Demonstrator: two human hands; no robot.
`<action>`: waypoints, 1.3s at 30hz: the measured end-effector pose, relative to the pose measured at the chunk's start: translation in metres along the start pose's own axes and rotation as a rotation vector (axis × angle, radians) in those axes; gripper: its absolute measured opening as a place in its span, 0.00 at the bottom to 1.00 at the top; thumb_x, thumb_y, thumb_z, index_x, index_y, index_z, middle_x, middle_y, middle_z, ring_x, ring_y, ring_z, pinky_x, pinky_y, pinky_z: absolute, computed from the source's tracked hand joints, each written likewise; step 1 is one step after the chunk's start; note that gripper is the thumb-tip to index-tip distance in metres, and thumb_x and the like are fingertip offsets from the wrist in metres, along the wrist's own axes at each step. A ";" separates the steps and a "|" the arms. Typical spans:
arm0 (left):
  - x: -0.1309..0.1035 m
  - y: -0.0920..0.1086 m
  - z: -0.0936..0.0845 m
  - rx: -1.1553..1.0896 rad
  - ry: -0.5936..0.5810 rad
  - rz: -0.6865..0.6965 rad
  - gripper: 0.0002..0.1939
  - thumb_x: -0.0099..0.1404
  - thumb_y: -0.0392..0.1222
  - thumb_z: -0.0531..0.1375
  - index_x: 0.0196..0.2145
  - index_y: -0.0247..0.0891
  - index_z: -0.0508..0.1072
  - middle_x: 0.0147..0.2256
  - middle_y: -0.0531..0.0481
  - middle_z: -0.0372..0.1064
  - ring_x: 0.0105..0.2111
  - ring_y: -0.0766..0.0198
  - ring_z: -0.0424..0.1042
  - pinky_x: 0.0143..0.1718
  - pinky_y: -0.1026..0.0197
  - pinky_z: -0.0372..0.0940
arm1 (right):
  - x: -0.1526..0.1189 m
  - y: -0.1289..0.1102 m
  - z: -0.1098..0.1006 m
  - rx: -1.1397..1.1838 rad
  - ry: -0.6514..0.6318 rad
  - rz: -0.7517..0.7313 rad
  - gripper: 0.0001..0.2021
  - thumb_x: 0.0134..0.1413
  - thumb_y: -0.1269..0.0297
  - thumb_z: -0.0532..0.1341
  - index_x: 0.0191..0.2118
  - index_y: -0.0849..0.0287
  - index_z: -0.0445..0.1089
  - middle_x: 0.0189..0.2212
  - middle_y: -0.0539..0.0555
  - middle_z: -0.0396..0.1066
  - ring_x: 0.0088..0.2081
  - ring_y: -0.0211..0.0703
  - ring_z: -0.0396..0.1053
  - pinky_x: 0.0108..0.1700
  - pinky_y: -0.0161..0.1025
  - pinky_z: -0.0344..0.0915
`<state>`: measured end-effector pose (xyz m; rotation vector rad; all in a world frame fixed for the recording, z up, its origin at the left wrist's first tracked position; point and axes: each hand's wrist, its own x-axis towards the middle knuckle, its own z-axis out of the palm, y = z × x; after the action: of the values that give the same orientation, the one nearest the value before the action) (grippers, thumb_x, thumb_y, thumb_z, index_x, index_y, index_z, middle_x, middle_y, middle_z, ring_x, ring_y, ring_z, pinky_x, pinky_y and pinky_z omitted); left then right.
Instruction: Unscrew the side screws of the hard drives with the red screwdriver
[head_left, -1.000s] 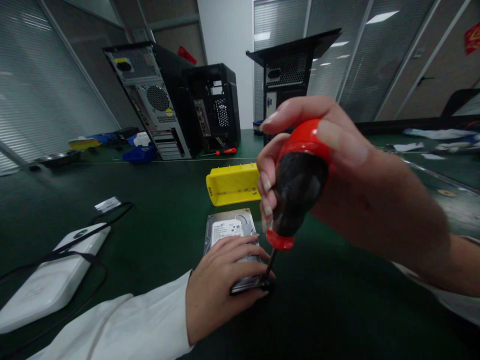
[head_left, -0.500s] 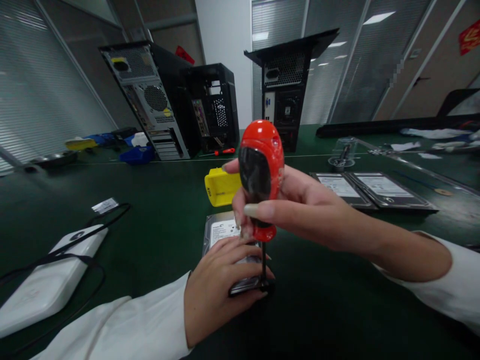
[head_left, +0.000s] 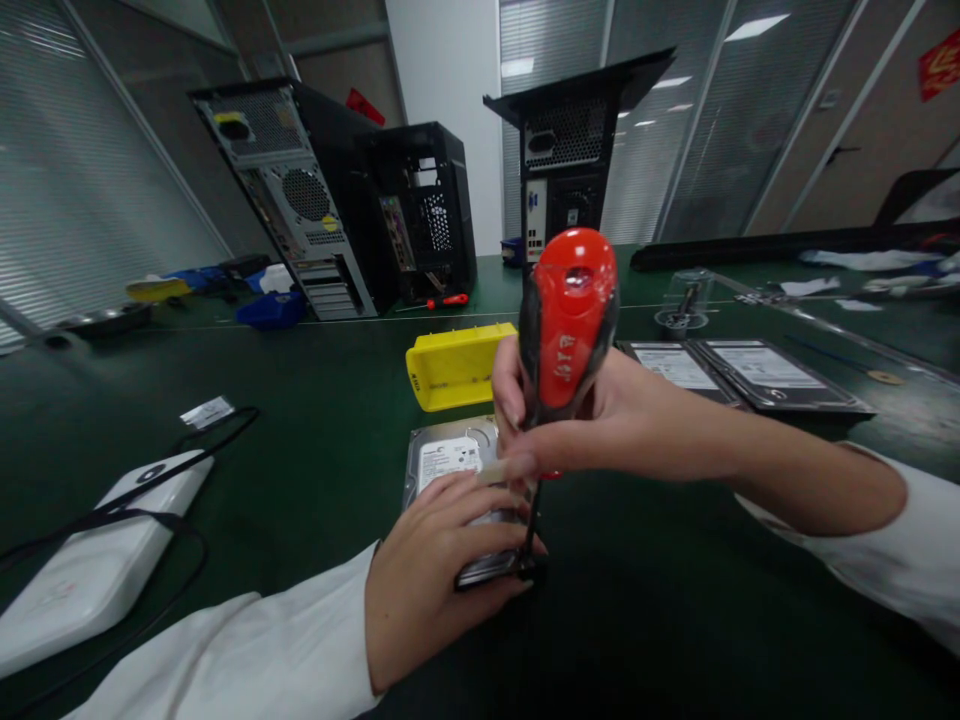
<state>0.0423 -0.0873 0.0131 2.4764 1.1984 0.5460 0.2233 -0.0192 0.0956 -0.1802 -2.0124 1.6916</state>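
Observation:
A silver hard drive (head_left: pixel 448 456) with a white label lies on the green table, partly covered by my left hand (head_left: pixel 444 560). The fingers of that hand spread over its top while the thumb presses along its near edge. My right hand (head_left: pixel 611 425) is closed around the red and black handle of a screwdriver (head_left: pixel 574 325). The screwdriver stands nearly upright, its dark shaft running down to the drive's near right corner beside my left fingertips. Its tip is hard to make out there. Just beyond the drive sits a yellow bin (head_left: pixel 454 370).
Two more hard drives (head_left: pixel 765 370) lie to the right, near a clear plastic stand (head_left: pixel 684 300). Computer cases (head_left: pixel 300 200) line the back. A white device (head_left: pixel 112 555) with a black cable is at the left. Another screwdriver (head_left: pixel 448 301) lies before the cases.
The screwdriver's handle has turned and leaned to the right, showing its lettered red side. My right fingers have shifted on it. My left hand stays in place on the hard drive.

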 end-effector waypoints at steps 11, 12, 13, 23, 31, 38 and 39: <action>-0.001 -0.001 0.002 0.022 0.031 0.011 0.13 0.56 0.38 0.63 0.40 0.50 0.74 0.48 0.55 0.70 0.52 0.57 0.64 0.54 0.53 0.56 | -0.001 0.001 0.009 0.090 0.039 0.097 0.10 0.58 0.65 0.56 0.45 0.62 0.61 0.32 0.49 0.63 0.33 0.30 0.64 0.36 0.30 0.63; -0.001 -0.002 0.002 0.020 0.031 0.016 0.13 0.57 0.38 0.63 0.41 0.50 0.74 0.48 0.56 0.69 0.52 0.57 0.64 0.55 0.53 0.56 | -0.001 -0.001 0.009 0.055 0.048 0.106 0.09 0.58 0.67 0.57 0.44 0.63 0.61 0.33 0.50 0.64 0.33 0.31 0.65 0.37 0.30 0.63; -0.001 -0.003 0.002 0.019 0.030 0.023 0.13 0.57 0.38 0.63 0.41 0.50 0.74 0.48 0.55 0.69 0.53 0.57 0.63 0.55 0.53 0.56 | -0.001 -0.002 0.008 0.030 0.054 0.103 0.08 0.57 0.69 0.57 0.43 0.63 0.62 0.33 0.50 0.65 0.34 0.30 0.65 0.37 0.30 0.64; 0.000 -0.002 0.001 0.008 0.010 0.022 0.13 0.58 0.38 0.62 0.41 0.50 0.74 0.47 0.55 0.70 0.50 0.57 0.65 0.54 0.53 0.57 | -0.001 0.003 0.000 -0.047 0.022 0.055 0.10 0.52 0.66 0.63 0.35 0.64 0.61 0.28 0.48 0.68 0.31 0.31 0.69 0.35 0.30 0.66; 0.000 -0.001 -0.001 0.019 0.017 0.025 0.12 0.57 0.39 0.63 0.40 0.49 0.74 0.47 0.55 0.69 0.48 0.59 0.66 0.53 0.56 0.58 | -0.006 -0.003 0.010 0.003 0.015 0.131 0.13 0.59 0.64 0.56 0.48 0.60 0.56 0.35 0.49 0.61 0.35 0.31 0.64 0.39 0.32 0.66; -0.002 -0.004 0.003 0.028 0.014 0.012 0.12 0.58 0.39 0.61 0.41 0.49 0.74 0.47 0.55 0.70 0.48 0.58 0.66 0.53 0.54 0.58 | -0.006 -0.001 0.005 0.001 -0.104 0.109 0.14 0.56 0.77 0.55 0.48 0.62 0.59 0.41 0.53 0.62 0.42 0.32 0.66 0.44 0.32 0.66; -0.002 -0.004 0.003 0.032 0.017 0.016 0.12 0.58 0.40 0.61 0.41 0.50 0.74 0.48 0.55 0.70 0.48 0.58 0.66 0.53 0.54 0.59 | -0.005 -0.001 0.003 0.005 -0.103 0.121 0.13 0.55 0.77 0.56 0.46 0.62 0.59 0.40 0.53 0.64 0.41 0.32 0.67 0.43 0.33 0.67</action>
<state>0.0401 -0.0873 0.0080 2.5152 1.2035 0.5576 0.2263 -0.0243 0.0944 -0.2214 -2.1097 1.8132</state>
